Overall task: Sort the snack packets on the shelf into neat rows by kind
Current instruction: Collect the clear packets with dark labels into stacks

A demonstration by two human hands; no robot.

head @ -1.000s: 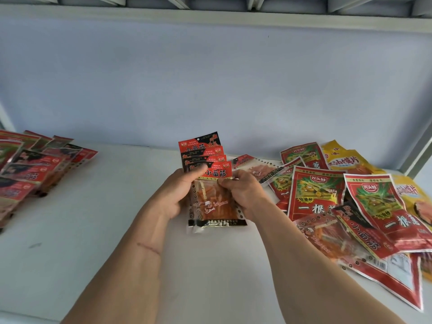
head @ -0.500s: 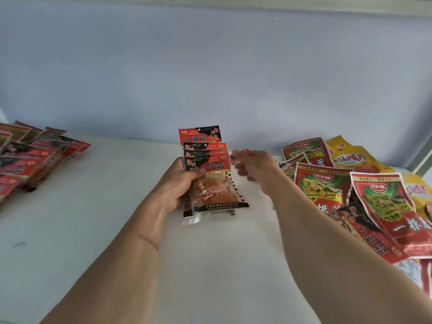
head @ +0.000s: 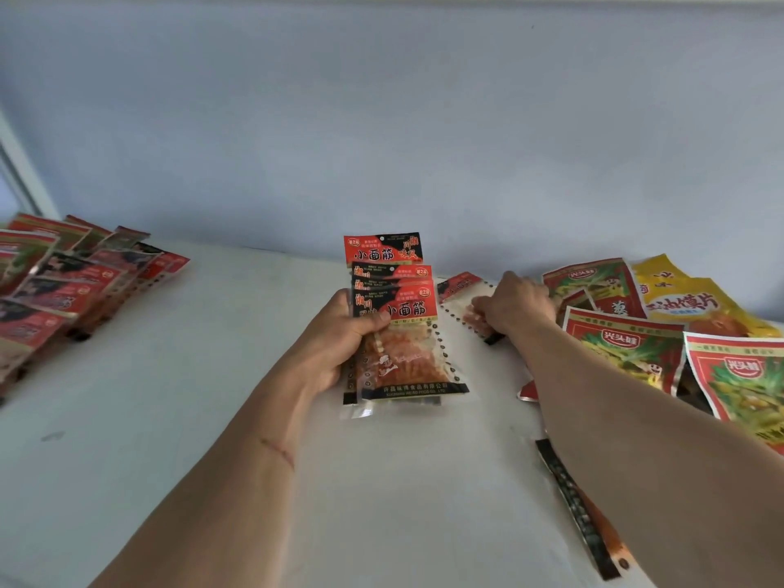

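The right hand [head: 515,305] has left the held stack and reached back and right; its curled fingers now close on a clear packet [head: 460,301] lying flat toward the shelf's rear edge, though whether it is lifted I cannot tell. Both forearms stretch up from the front edge. By the right forearm, near the front, a dark-edged packet [head: 587,519] lies partly under the arm. The left hand [head: 335,341] sits at mid-shelf, thumb over the front and fingers wrapped behind a fanned stack of red-and-black packets [head: 396,328], held upright with its lower edge resting on or just above the shelf [head: 169,418]. Toward the right edge, red-and-green packets [head: 628,350] overlap in a loose heap, with yellow packets [head: 683,299] behind them against the back wall. At the left edge a pile of red packets [head: 63,286] is stacked in overlapping rows. Bare shelf lies open between that pile and the left hand.
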